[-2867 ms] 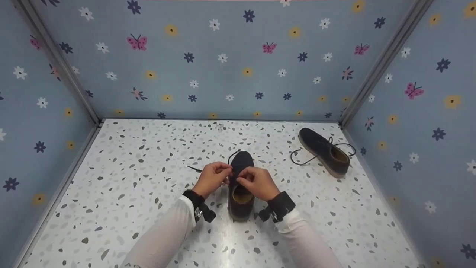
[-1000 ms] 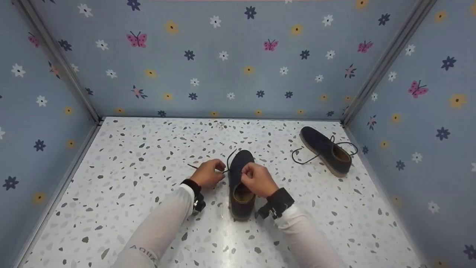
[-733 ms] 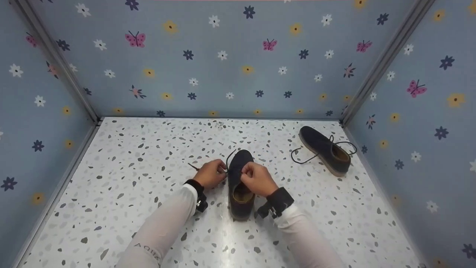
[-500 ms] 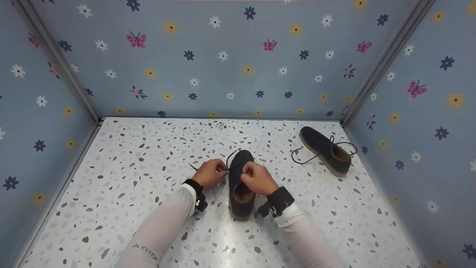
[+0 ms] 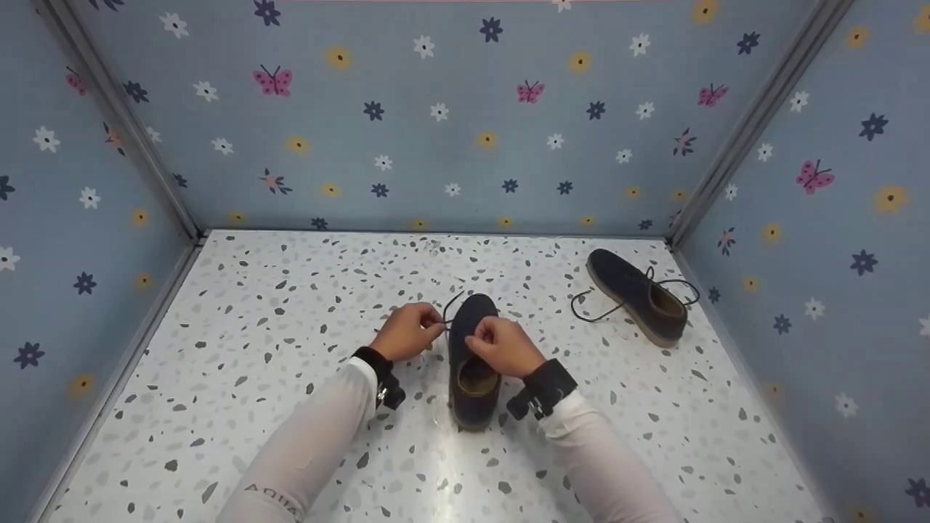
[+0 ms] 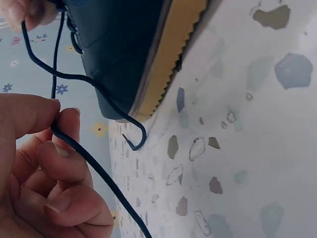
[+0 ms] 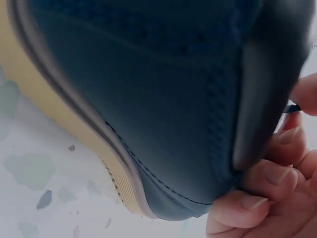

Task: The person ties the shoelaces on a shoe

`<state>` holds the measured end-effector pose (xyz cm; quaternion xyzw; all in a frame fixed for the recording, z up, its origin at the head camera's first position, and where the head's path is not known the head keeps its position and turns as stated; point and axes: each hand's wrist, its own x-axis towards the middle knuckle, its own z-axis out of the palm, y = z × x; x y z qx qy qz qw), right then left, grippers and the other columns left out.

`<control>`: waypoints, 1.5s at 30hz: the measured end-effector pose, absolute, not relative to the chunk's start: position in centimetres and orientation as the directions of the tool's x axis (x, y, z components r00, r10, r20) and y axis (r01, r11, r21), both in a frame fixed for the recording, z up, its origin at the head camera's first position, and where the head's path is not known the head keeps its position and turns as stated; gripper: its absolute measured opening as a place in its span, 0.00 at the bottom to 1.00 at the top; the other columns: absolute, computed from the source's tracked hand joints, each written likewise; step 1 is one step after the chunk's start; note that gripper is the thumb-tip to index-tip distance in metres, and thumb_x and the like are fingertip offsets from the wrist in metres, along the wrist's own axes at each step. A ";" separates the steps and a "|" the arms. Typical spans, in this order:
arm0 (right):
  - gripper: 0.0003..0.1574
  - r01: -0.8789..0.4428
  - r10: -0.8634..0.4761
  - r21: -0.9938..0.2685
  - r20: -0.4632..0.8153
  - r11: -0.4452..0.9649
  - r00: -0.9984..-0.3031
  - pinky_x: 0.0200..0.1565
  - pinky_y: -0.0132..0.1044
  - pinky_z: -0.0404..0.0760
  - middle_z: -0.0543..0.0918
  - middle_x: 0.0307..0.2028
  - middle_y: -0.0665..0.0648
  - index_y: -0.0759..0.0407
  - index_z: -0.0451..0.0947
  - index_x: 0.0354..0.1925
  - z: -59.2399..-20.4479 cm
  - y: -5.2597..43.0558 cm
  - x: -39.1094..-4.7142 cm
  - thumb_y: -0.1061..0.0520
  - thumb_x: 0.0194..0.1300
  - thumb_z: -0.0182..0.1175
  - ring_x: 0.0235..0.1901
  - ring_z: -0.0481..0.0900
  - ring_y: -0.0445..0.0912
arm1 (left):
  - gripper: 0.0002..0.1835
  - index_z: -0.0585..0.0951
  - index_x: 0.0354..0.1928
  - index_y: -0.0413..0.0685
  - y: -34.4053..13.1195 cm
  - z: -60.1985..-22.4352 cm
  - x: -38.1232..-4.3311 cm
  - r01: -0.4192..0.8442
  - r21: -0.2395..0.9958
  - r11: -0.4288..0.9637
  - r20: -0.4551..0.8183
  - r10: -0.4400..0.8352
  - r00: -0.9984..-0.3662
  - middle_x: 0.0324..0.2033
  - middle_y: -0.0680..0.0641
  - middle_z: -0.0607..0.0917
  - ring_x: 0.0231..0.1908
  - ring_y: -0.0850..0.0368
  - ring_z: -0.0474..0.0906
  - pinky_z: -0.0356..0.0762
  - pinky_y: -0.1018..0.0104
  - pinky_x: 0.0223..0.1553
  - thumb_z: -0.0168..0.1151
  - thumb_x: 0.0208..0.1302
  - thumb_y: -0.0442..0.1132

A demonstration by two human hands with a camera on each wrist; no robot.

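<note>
A dark shoe (image 5: 474,410) with a brown heel and tan sole stands on the speckled surface, toe pointing away from me. Beside its left side, my left hand (image 5: 407,332) pinches a dark shoelace (image 6: 101,171) between thumb and forefinger, the tail hanging below. My right hand (image 5: 506,349) is over the lacing, its fingertips pinching a lace too; a short bit of dark lace (image 7: 293,108) shows between them in the right wrist view. Another stretch of lace (image 6: 74,76) loops loosely past the toe. The right hand covers much of the eyelets in the head view.
A matching shoe (image 5: 639,298) sits at the back right, its laces (image 5: 599,318) loose on both sides. Blue flower-patterned panels (image 5: 465,131) enclose the white speckled surface (image 5: 290,290) at the back and sides.
My left hand has moved left, off the shoe's top, and lately a little up and away. The lace tail that stuck out left of it no longer shows there. The right hand stays nearly in place.
</note>
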<state>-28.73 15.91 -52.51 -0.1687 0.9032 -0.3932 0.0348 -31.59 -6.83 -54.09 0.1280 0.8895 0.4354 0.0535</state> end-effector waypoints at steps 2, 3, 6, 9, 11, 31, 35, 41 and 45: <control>0.11 -0.276 -0.327 -0.714 0.069 0.644 -0.942 0.30 0.31 0.72 0.74 0.23 0.46 0.55 0.77 0.28 -52.4 15.9 -28.9 0.55 0.67 0.66 0.24 0.71 0.39 | 0.04 0.87 0.39 0.49 -6.9 -53.9 -31.5 0.182 0.790 0.585 0.018 0.275 -0.961 0.29 0.50 0.89 0.24 0.62 0.81 0.77 0.67 0.33 0.66 0.69 0.40; 0.10 -0.278 -0.325 -0.709 0.072 0.649 -0.943 0.30 0.32 0.72 0.74 0.23 0.46 0.55 0.77 0.28 -52.3 16.0 -29.0 0.56 0.66 0.65 0.24 0.71 0.39 | 0.04 0.87 0.39 0.49 -6.9 -53.8 -31.4 0.182 0.792 0.583 0.017 0.276 -0.961 0.29 0.50 0.89 0.24 0.62 0.81 0.77 0.67 0.33 0.66 0.69 0.40; 0.07 -0.280 -0.310 -0.697 0.087 0.660 -0.947 0.30 0.32 0.73 0.76 0.23 0.47 0.57 0.79 0.28 -52.1 16.0 -29.4 0.58 0.63 0.64 0.24 0.72 0.39 | 0.04 0.87 0.38 0.49 -7.0 -53.6 -31.2 0.182 0.792 0.582 0.012 0.283 -0.959 0.27 0.51 0.88 0.24 0.62 0.80 0.76 0.68 0.31 0.66 0.69 0.40; 0.05 -0.267 -0.285 -0.687 0.091 0.676 -0.954 0.30 0.32 0.74 0.78 0.23 0.48 0.56 0.81 0.28 -51.8 16.0 -29.7 0.59 0.61 0.63 0.24 0.73 0.40 | 0.04 0.87 0.37 0.49 -7.0 -53.5 -30.9 0.186 0.796 0.576 0.014 0.289 -0.957 0.26 0.51 0.88 0.24 0.62 0.80 0.75 0.68 0.30 0.66 0.68 0.39; 0.06 -0.243 -0.266 -0.684 0.074 0.687 -0.961 0.31 0.32 0.74 0.77 0.23 0.47 0.56 0.81 0.28 -51.7 16.0 -30.0 0.58 0.62 0.63 0.24 0.73 0.40 | 0.04 0.87 0.37 0.48 -7.0 -53.3 -30.7 0.191 0.797 0.573 0.020 0.291 -0.957 0.26 0.51 0.88 0.25 0.62 0.79 0.75 0.68 0.31 0.66 0.68 0.39; 0.13 -0.198 -0.313 -0.646 -0.067 0.737 -0.947 0.26 0.31 0.69 0.75 0.21 0.47 0.52 0.77 0.22 -49.9 16.8 -32.9 0.55 0.64 0.62 0.22 0.71 0.41 | 0.06 0.86 0.35 0.51 -6.7 -51.5 -28.5 0.237 0.827 0.509 -0.016 0.444 -0.896 0.28 0.53 0.88 0.27 0.62 0.79 0.76 0.66 0.32 0.67 0.70 0.43; 0.12 -0.188 -0.325 -0.646 -0.099 0.740 -0.941 0.24 0.31 0.69 0.76 0.20 0.46 0.54 0.80 0.24 -49.7 17.0 -33.2 0.54 0.64 0.62 0.19 0.71 0.40 | 0.05 0.87 0.36 0.52 -6.3 -51.3 -28.1 0.245 0.827 0.506 -0.027 0.471 -0.882 0.28 0.54 0.88 0.28 0.63 0.81 0.77 0.66 0.34 0.67 0.69 0.43; 0.13 -0.162 -0.346 -0.659 -0.158 0.734 -0.925 0.17 0.31 0.69 0.75 0.17 0.46 0.56 0.82 0.24 -49.3 17.6 -33.7 0.54 0.65 0.61 0.13 0.69 0.39 | 0.05 0.89 0.38 0.49 -5.7 -51.1 -27.4 0.292 0.831 0.473 -0.021 0.552 -0.834 0.27 0.55 0.87 0.27 0.65 0.77 0.77 0.67 0.33 0.68 0.68 0.41; 0.16 -0.185 -0.365 -0.648 -0.155 0.739 -0.918 0.19 0.31 0.69 0.73 0.15 0.45 0.56 0.81 0.21 -49.0 18.1 -34.2 0.54 0.64 0.60 0.13 0.68 0.38 | 0.05 0.90 0.40 0.49 -5.3 -51.0 -26.8 0.316 0.832 0.456 -0.021 0.595 -0.803 0.27 0.55 0.87 0.27 0.65 0.77 0.77 0.69 0.34 0.69 0.67 0.40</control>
